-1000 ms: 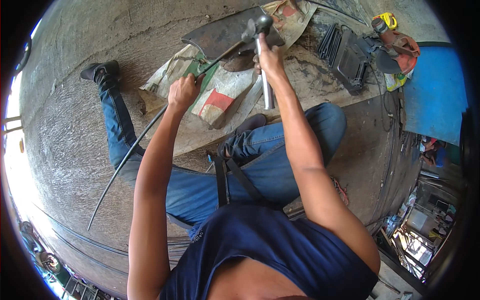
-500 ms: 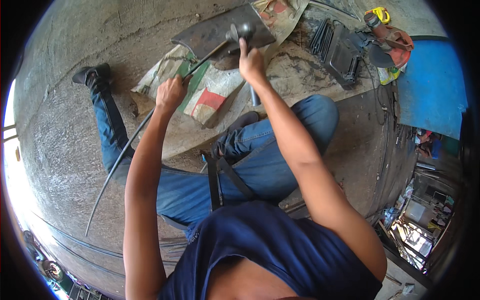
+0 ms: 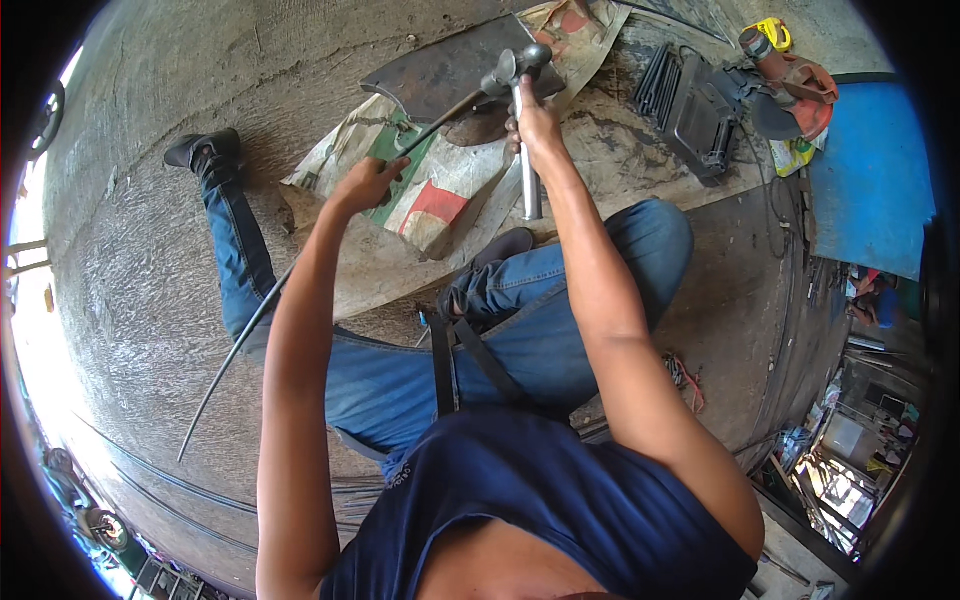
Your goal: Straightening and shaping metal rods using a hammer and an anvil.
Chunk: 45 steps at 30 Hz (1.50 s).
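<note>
Gripping hammer (image 3: pixel 520 75) and rod (image 3: pixel 300 270), arms outstretched.

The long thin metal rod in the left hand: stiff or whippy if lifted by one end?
Probably springy: the rod is long, thin and already bowed behind the left hand. Likely light for its length. Its free end would probably sag or swing.
</note>
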Motion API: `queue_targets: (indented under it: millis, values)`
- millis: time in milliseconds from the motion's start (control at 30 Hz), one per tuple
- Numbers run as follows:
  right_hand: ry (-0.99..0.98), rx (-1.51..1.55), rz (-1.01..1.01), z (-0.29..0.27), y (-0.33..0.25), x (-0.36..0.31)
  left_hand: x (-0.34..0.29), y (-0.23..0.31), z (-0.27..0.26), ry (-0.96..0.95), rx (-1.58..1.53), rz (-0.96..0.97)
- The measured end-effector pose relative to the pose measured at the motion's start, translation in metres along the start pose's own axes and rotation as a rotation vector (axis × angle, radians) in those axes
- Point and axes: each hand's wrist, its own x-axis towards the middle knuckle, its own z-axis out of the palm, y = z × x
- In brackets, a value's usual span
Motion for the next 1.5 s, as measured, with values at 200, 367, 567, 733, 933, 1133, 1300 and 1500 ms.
queue_targets:
  millis: [200, 367, 567, 733, 933, 1133, 1300, 1500]
  values:
    - [0.121, -0.324, -0.266, -0.016, -0.012, -0.003, -0.016, 0.016, 0.047, 0.623, 0.605, 0.138]
    - [0.237, -0.577, -0.503, 0.004, 0.019, 0.014, -0.012, 0.017, 0.047, 0.652, 0.631, 0.121]
    - [0.113, -0.541, -0.373, 0.002, 0.023, 0.029, -0.012, 0.018, 0.044, 0.611, 0.633, 0.093]
    - [0.013, -0.102, -0.220, 0.001, -0.032, -0.023, -0.005, 0.007, 0.046, 0.608, 0.617, 0.075]
    - [0.162, -0.028, -0.745, -0.016, -0.129, -0.084, -0.001, 0.019, 0.038, 0.582, 0.630, 0.082]
    - [0.302, -0.688, -0.629, 0.007, -0.008, 0.004, -0.003, 0.015, 0.041, 0.598, 0.644, 0.092]
    - [0.212, -0.406, -0.208, -0.010, 0.024, 0.035, 0.002, 0.007, 0.040, 0.652, 0.598, 0.087]
    - [0.095, -0.141, -0.064, -0.014, 0.016, 0.022, -0.011, 0.032, 0.029, 0.605, 0.457, 0.109]
